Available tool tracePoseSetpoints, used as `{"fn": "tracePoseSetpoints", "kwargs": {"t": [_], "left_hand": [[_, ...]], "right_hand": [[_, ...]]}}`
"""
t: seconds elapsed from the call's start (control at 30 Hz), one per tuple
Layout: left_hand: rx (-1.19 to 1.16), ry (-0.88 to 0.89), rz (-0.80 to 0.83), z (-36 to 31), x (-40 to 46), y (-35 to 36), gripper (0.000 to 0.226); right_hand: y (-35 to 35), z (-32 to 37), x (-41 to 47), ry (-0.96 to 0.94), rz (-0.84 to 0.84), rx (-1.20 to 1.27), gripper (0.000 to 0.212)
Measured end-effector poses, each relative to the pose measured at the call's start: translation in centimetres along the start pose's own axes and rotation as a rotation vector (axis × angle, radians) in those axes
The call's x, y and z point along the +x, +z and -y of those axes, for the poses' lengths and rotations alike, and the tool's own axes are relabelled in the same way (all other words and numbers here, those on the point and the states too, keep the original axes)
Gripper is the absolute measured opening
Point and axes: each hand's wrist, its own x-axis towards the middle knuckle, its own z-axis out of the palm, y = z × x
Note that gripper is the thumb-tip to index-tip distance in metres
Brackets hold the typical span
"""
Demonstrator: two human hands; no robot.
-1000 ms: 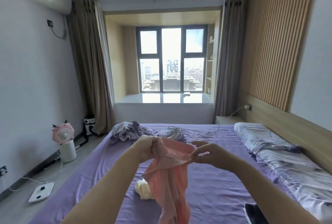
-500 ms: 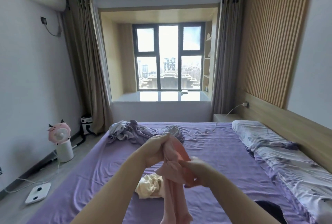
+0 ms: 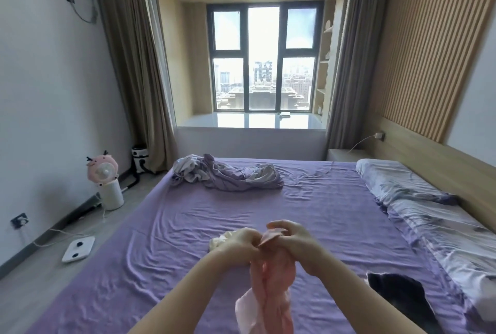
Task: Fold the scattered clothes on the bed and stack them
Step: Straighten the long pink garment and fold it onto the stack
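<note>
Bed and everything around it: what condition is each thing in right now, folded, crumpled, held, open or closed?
Pink garment: unfolded, bunched, hanging from both hands.
Left hand: grips the garment's top.
Right hand: pinches the garment's top edge.
Cream garment: crumpled on the bed, partly hidden behind the left hand.
Lilac clothes pile: crumpled, unfolded, at the bed's far end.
Dark garment: lying unfolded by the pillows.
Curtains: drawn open.

A pink garment point(image 3: 271, 277) is held bunched at lower centre, hanging limp above the purple bed point(image 3: 166, 239). A cream garment point(image 3: 218, 241) lies crumpled just behind; a black one point(image 3: 394, 293) at lower right.
</note>
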Motion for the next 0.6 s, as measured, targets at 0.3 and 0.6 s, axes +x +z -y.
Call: {"fn": "tracePoseSetpoints", "kwargs": {"t": [0.3,0.6], "left_hand": [[-0.865,-0.112,0.090,1.3,-3.8,3.4,0.026],[-0.512,-0.071,0.315,4.7,-6.8,5.6,0.027]], "right_hand": [[-1.1,-4.3,-4.1,0.069,0.160,-0.374,0.020],[-0.7,-9.1,-6.9,0.268,-0.012,0.204,0.016]]}}
